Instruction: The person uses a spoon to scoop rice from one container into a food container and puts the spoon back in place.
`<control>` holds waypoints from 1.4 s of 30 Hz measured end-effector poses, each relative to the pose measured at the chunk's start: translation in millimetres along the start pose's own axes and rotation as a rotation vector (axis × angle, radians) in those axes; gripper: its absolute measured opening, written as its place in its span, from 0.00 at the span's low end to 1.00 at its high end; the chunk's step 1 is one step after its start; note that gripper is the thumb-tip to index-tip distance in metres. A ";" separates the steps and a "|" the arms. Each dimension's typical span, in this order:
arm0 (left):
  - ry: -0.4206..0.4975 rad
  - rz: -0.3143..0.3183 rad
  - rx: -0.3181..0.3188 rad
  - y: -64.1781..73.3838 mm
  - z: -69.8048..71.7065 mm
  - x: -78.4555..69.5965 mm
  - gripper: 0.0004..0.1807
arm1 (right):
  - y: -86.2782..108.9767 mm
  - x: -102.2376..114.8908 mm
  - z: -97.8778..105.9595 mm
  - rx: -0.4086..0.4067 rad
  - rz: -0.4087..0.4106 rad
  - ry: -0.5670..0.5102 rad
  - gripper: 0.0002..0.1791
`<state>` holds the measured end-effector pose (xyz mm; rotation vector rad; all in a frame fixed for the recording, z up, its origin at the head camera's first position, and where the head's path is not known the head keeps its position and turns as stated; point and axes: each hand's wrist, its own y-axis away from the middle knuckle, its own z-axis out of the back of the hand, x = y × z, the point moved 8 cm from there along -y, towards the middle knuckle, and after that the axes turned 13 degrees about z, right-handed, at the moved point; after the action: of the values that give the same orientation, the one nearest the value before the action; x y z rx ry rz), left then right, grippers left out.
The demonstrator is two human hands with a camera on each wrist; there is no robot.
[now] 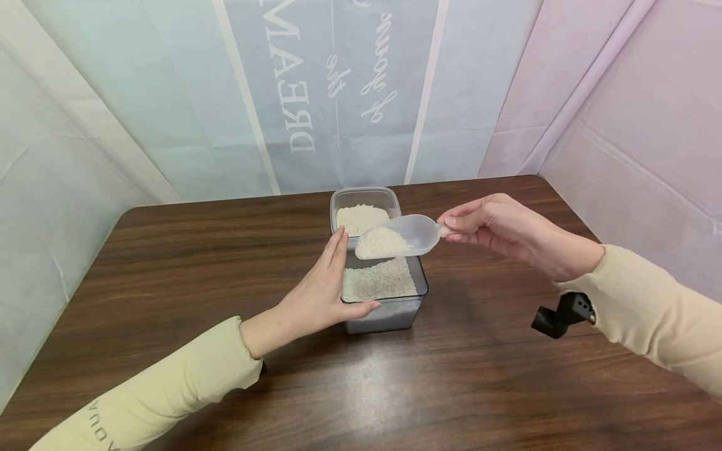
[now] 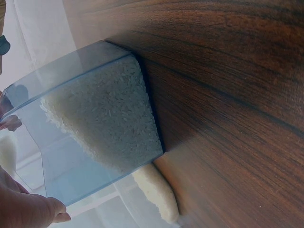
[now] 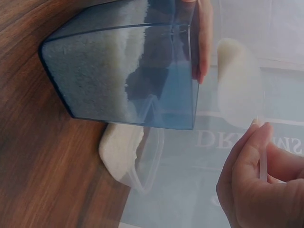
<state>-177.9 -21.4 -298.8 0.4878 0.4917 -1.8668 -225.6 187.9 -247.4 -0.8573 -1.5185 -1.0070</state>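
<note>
My right hand (image 1: 502, 228) pinches the handle of a translucent plastic scoop (image 1: 424, 233) between thumb and fingers. White rice (image 1: 383, 240) lies in the scoop, which hovers above the rim of a bluish-grey clear container (image 1: 385, 316) partly filled with rice. My left hand (image 1: 316, 294) rests against that container's left side, thumb along the near rim and fingers reaching up its far left corner. Just behind stands a smaller clear tub (image 1: 365, 191) holding more rice. In the right wrist view the scoop (image 3: 244, 90) is clearly apart from the container (image 3: 161, 71).
Both containers stand on a dark wood table (image 1: 197, 269). A printed curtain (image 1: 338, 94) hangs along its back edge, with pale fabric (image 1: 648, 138) at the right. A black wrist camera (image 1: 564, 315) hangs under the right sleeve.
</note>
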 end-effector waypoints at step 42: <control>-0.009 -0.011 0.000 0.5 -2.0 0.1 0.60 | -36.5 -4.0 23.4 -0.203 0.074 -0.207 0.08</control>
<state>-177.2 -20.5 -300.5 0.4769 0.4891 -1.8790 -266.9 195.5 -258.7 -1.1835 -1.5619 -1.0553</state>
